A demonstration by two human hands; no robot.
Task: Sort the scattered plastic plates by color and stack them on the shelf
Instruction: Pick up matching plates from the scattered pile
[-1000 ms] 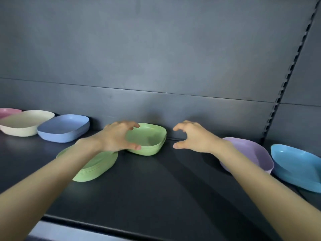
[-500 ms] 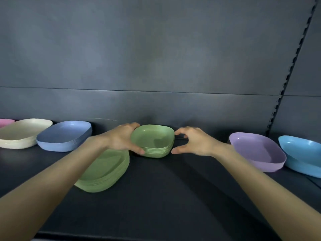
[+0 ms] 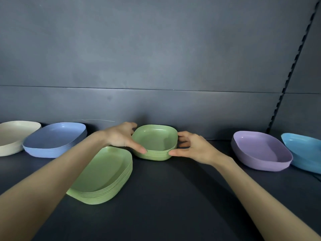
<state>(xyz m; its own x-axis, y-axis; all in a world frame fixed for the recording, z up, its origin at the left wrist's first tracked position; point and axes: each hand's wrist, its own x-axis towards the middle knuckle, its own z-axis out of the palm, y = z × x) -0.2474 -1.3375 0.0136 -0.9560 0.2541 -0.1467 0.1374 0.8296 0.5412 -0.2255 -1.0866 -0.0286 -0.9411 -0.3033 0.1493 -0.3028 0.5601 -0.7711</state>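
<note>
small green stack [image 3: 155, 143] gripped between left hand [image 3: 119, 136], right hand [image 3: 194, 148]

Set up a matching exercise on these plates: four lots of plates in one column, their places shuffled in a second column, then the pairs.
Column one:
1. small green stack
2. large green stack
3. purple plates
4. cream plates

Column two:
A. at the far left edge of view
B. held between the left hand and the right hand
C. nearest the front of the shelf
D. just left of the light blue plates

Pairs: 1-B, 2-C, 3-D, 4-A.
</note>
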